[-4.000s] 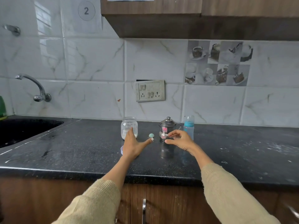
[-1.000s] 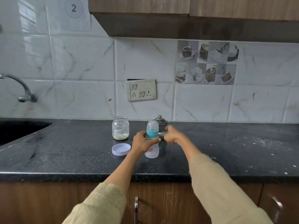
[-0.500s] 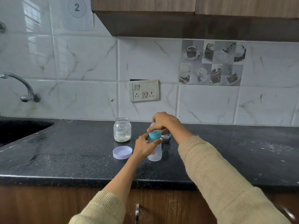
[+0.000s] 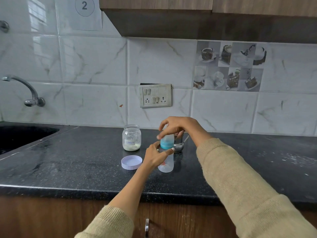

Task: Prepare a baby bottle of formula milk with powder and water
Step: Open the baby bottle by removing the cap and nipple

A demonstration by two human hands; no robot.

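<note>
A clear baby bottle [image 4: 166, 164] with a teal collar and clear cap stands on the black counter [image 4: 85, 165]. My left hand [image 4: 155, 156] grips its body just below the collar. My right hand [image 4: 175, 127] comes from above, its fingertips curled round the clear cap [image 4: 167, 138]. To the left stands an open glass jar [image 4: 131, 137] with white formula powder at the bottom. Its white lid [image 4: 131, 162] lies flat in front of it. A small steel pot [image 4: 179, 145] stands right behind the bottle, partly hidden by my right hand.
A black sink [image 4: 20, 136] is set into the counter at the far left, under a wall tap [image 4: 25, 90]. A switch and socket panel [image 4: 155, 95] sits on the tiled wall. White powder specks dot the counter at the right [image 4: 291, 158].
Four seconds ago the bottle stood by the pot at the back; it now stands nearer, in my left hand. My right hand has come onto the cap and lifted slightly.
</note>
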